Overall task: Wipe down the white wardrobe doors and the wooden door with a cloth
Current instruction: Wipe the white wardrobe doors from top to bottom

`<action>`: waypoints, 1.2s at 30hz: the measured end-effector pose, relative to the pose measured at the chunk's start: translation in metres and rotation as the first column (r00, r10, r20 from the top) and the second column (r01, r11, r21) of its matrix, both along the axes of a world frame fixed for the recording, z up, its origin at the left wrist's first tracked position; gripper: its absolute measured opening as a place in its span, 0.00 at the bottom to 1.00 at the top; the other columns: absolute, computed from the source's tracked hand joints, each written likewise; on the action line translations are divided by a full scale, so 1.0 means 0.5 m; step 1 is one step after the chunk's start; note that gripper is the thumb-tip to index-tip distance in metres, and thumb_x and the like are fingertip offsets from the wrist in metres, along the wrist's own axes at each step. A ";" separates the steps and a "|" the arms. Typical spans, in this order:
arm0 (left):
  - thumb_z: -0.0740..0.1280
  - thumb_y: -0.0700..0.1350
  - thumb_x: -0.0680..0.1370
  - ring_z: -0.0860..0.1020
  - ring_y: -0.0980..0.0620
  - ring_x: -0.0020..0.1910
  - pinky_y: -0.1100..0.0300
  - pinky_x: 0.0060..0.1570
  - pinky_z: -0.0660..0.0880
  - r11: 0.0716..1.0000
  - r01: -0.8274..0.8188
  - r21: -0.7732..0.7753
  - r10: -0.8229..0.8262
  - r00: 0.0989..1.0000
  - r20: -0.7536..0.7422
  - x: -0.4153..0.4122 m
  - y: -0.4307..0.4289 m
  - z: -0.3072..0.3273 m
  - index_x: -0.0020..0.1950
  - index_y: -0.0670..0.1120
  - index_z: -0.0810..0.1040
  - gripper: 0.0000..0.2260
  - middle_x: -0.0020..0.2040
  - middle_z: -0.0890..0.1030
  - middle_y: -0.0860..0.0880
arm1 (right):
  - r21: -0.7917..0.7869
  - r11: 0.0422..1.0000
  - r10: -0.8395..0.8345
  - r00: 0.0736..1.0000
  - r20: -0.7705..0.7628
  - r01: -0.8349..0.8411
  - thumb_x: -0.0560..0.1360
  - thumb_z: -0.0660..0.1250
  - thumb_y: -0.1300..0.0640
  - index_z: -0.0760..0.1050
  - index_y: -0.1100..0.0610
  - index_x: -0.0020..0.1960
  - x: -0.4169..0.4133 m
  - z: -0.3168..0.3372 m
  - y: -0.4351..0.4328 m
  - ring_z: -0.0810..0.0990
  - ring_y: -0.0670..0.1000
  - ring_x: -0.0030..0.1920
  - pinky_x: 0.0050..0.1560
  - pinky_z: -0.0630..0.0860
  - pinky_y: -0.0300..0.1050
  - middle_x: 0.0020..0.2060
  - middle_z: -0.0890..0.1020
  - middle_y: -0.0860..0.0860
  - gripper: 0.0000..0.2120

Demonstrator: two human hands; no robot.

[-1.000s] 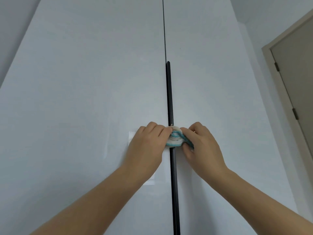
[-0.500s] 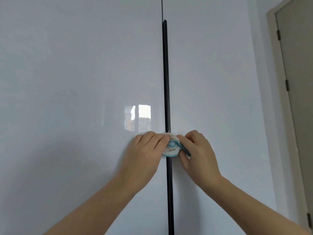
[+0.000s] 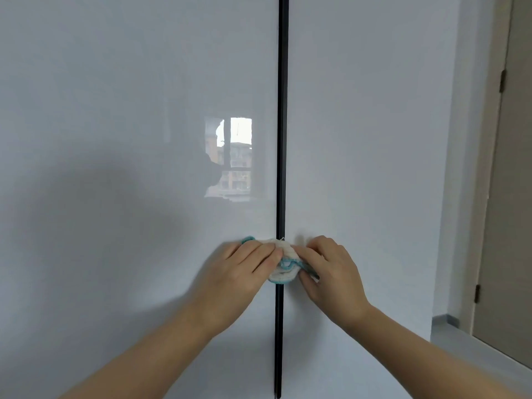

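Two glossy white wardrobe doors fill the view, the left door (image 3: 115, 139) and the right door (image 3: 374, 139), split by a long black vertical handle strip (image 3: 281, 110). A small white cloth with a teal edge (image 3: 283, 262) is bunched around that strip at about waist height. My left hand (image 3: 244, 272) pinches the cloth from the left and my right hand (image 3: 331, 269) pinches it from the right, both pressed against the doors. The wooden door (image 3: 512, 197) stands at the far right in its beige frame.
A window reflection (image 3: 229, 159) shines on the left wardrobe door above my hands. A narrow white wall strip (image 3: 449, 168) separates the wardrobe from the wooden door's frame. Dark hinges (image 3: 502, 80) show on the wooden door's edge.
Both hands have slid the cloth down the black handle strip, and my view has tilted downward with them. The window reflection now shows well above the hands.
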State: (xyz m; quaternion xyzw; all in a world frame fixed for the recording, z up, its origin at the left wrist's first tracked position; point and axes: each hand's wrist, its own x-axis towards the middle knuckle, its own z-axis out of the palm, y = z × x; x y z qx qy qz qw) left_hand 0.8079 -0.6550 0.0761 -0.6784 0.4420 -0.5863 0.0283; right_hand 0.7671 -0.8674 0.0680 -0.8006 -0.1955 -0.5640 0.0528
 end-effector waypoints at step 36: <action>0.61 0.37 0.74 0.70 0.51 0.40 0.59 0.37 0.73 0.919 0.141 0.368 0.007 0.928 -0.373 -0.052 0.035 -0.368 0.47 0.49 0.78 0.09 0.43 0.78 0.53 | -0.334 0.940 -0.123 0.842 -0.525 -0.071 0.63 0.61 0.52 0.67 0.49 0.41 -0.074 -0.370 0.004 0.71 0.48 0.33 0.30 0.66 0.40 0.37 0.71 0.45 0.07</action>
